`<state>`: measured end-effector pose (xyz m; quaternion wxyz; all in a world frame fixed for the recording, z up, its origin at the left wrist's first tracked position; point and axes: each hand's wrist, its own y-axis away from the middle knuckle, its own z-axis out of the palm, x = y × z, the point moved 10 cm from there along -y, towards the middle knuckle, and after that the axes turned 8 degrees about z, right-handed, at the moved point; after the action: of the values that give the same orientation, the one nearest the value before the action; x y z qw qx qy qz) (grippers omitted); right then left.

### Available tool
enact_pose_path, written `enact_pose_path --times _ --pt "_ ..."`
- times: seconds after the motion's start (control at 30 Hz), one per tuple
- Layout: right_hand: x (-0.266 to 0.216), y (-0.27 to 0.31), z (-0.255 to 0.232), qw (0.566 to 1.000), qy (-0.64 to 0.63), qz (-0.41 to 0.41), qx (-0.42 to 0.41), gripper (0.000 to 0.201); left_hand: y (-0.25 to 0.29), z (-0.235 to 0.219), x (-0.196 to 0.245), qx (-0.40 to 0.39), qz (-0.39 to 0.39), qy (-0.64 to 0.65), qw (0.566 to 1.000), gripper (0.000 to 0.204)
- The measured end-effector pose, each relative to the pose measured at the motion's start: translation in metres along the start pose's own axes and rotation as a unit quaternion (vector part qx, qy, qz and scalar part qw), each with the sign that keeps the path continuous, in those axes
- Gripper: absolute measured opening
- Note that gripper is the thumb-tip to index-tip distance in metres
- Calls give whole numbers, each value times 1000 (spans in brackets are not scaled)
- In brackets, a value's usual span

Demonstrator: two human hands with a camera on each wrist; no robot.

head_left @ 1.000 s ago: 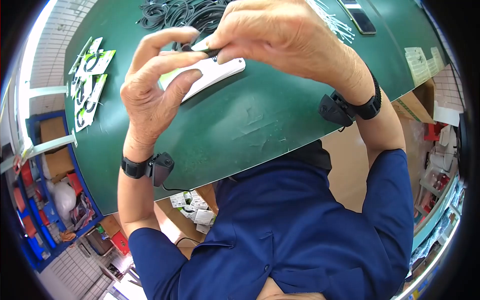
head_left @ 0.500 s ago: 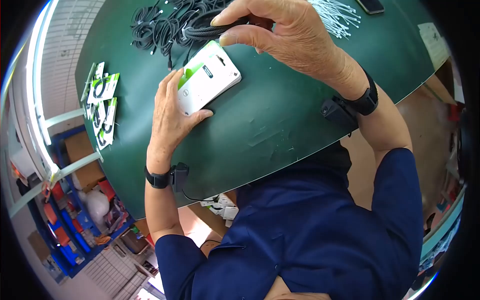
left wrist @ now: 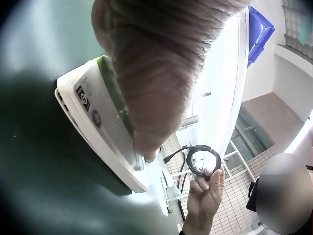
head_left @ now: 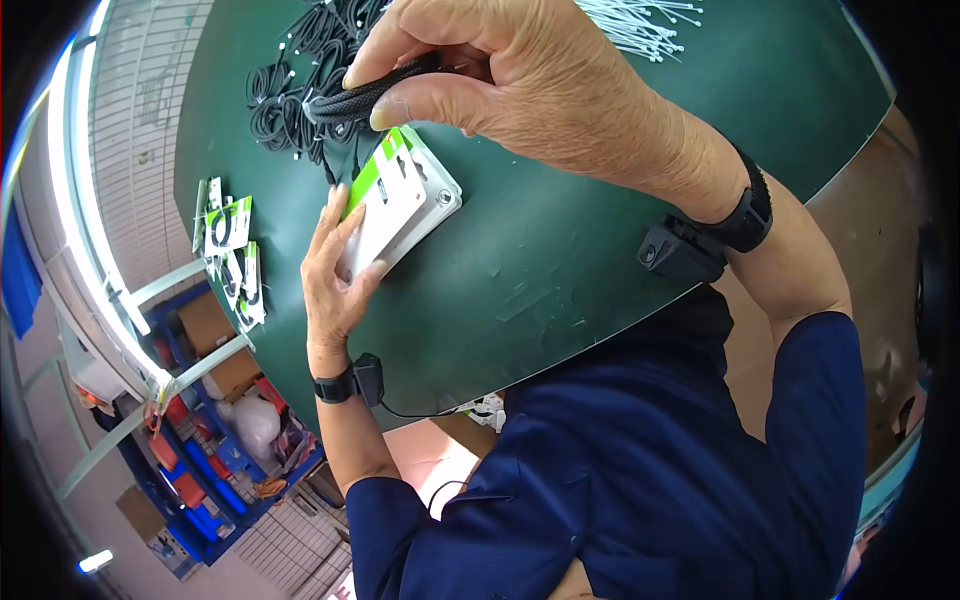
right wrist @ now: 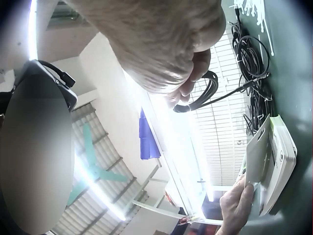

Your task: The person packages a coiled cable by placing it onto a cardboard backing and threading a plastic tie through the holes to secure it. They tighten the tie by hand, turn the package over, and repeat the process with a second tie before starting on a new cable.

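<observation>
The right hand [head_left: 560, 90] pinches a coiled black braided cable [head_left: 365, 103] between thumb and fingers, raised above the table; the loop [left wrist: 189, 161] shows whole in the left wrist view. The left hand [head_left: 335, 270] holds the lower left side of a stack of white and green cards [head_left: 425, 205], thumb on the near edge. Its top card [head_left: 388, 205] stands slightly lifted off the stack, which the right wrist view shows as a gap beside the pale card [right wrist: 257, 154].
More coiled black cables [head_left: 290, 105] lie behind the cards. White zip ties [head_left: 635, 25] are at the far edge of the view. Carded cables [head_left: 228, 225] lie at the table's left side. The green table's near edge [head_left: 600, 342] runs by the person's body.
The right hand brought the coiled cable out from between both hands and holds it up. The left hand let go of it, moved to the card stack, and the top card has since lifted.
</observation>
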<state>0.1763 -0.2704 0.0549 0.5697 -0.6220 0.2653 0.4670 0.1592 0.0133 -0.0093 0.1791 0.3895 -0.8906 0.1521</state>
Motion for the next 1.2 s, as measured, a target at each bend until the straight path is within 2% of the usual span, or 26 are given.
enact_pose_path --times 0.03,0.07,0.13,0.17,0.2,0.27,0.3,0.33,0.4,0.47,0.53,0.57,0.63,0.67,0.77,0.83,0.93,1.03,1.07,1.1,1.17,1.2 --pt "-1 0 0 1000 0 -1 1 19 -1 -3 6 16 32 -17 999 48" --pt "-11 1 0 993 108 -35 30 19 0 -3 6 17 33 -18 999 48" --pt "-29 5 5 939 319 -102 85 18 5 -14 20 90 72 -140 983 33" --pt "-27 4 5 938 320 -105 82 18 9 -20 29 128 89 -201 967 28" --pt "-22 3 2 950 276 -118 82 19 9 -23 32 133 88 -202 966 28" --pt "-14 4 0 969 187 -143 78 19 9 -40 60 177 130 -269 938 26" --pt "-15 6 5 968 191 -149 68 19 11 -49 74 202 148 -302 920 26" --pt "-10 4 2 980 153 -94 81 19 13 -56 84 219 142 -303 917 26" --pt "0 4 0 991 85 13 101 23 19 -60 108 202 143 -286 926 23" --pt "-11 6 19 994 96 -11 57 20 30 -62 131 224 137 -280 923 22" --pt "-18 14 45 991 121 -65 -5 19 28 -35 140 140 102 -185 967 20" --pt "-23 20 62 983 146 -104 -41 21 30 -32 149 161 101 -186 964 20" --pt "-34 33 89 970 187 -134 -82 22 27 -7 147 87 52 -156 982 21" --pt "-37 40 103 958 215 -154 -109 24 28 -7 147 101 47 -156 982 21" --pt "-34 45 119 941 276 -151 -126 26 27 3 135 68 5 -148 987 20" --pt "-25 45 123 929 309 -153 -132 28 24 1 135 99 13 -138 985 21" --pt "-16 44 110 947 280 -147 -62 30 20 -4 135 138 29 -115 983 23" --pt "-16 45 108 947 276 -151 -60 34 32 -27 156 259 114 -127 951 27" --pt "-15 47 107 948 273 -151 -60 36 40 -23 157 255 101 -118 954 27" --pt "-11 48 108 951 270 -137 -69 36 50 -20 157 257 112 -41 959 30" --pt "-12 50 109 946 272 -165 -56 40 71 -14 160 266 130 110 949 34" --pt "-14 53 111 944 272 -180 -50 42 77 -11 163 268 115 114 950 34"
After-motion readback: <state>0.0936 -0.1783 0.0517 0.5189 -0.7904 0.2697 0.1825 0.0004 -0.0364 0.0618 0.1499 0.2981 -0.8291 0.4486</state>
